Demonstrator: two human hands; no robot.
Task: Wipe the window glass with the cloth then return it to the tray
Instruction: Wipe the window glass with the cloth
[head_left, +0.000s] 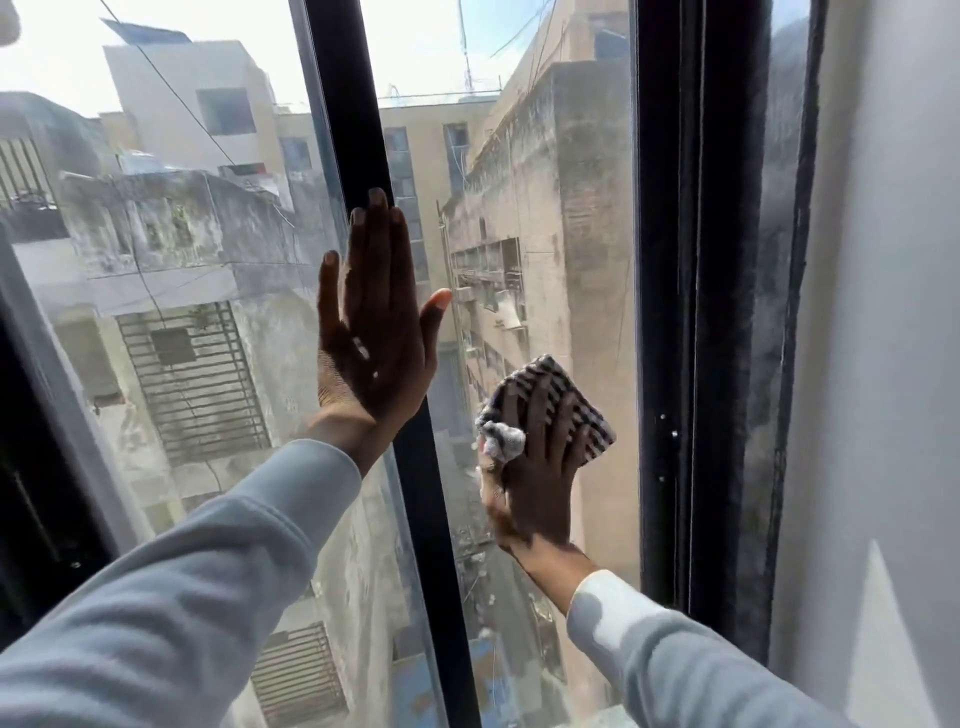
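Pressing flat against the window, the left hand (371, 332) is fully open, fingers straight and close together, thumb spread to the right, gripping nothing. Its palm lies over the dark centre bar (363, 130) of the frame, with the fingers partly on the left pane (182, 260). A pale grey sleeve (208, 571) covers that arm up to the wrist. To the right of the bar, the right hand (535, 467) holds a checked cloth (558, 402) against the right pane (571, 208), fingers spread over the fabric and pressing it to the glass; a bunched corner of the cloth sticks out by the thumb. The cloth sits about midway up the pane, nearer its right edge than the bar. Farther right stand the dark outer frame (701, 312) and a pale wall (883, 364).
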